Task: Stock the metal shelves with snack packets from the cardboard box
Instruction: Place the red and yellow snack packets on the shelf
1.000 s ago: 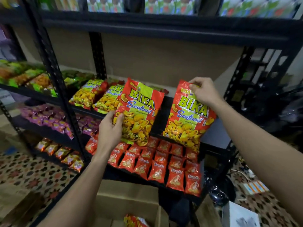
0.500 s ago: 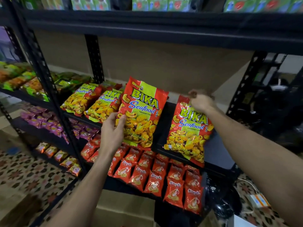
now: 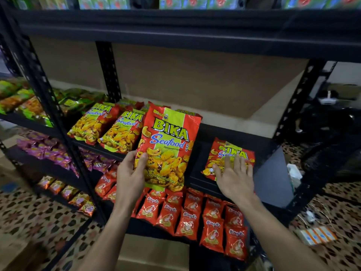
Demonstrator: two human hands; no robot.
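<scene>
gripping upright packet (image 3: 168, 145) in left hand (image 3: 130, 173), pressing laid packet (image 3: 232, 151) with flat right hand (image 3: 234, 175); could slide off shelf (image 3: 203, 153) front once released

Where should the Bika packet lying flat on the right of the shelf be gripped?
Probably by its near bottom edge, pinched from the front: the Bika packet lies flat on the shelf with that edge at the front lip, under the right hand.

Glossy plastic packet (image 3: 168, 145), matt metal shelf (image 3: 224, 133)
</scene>
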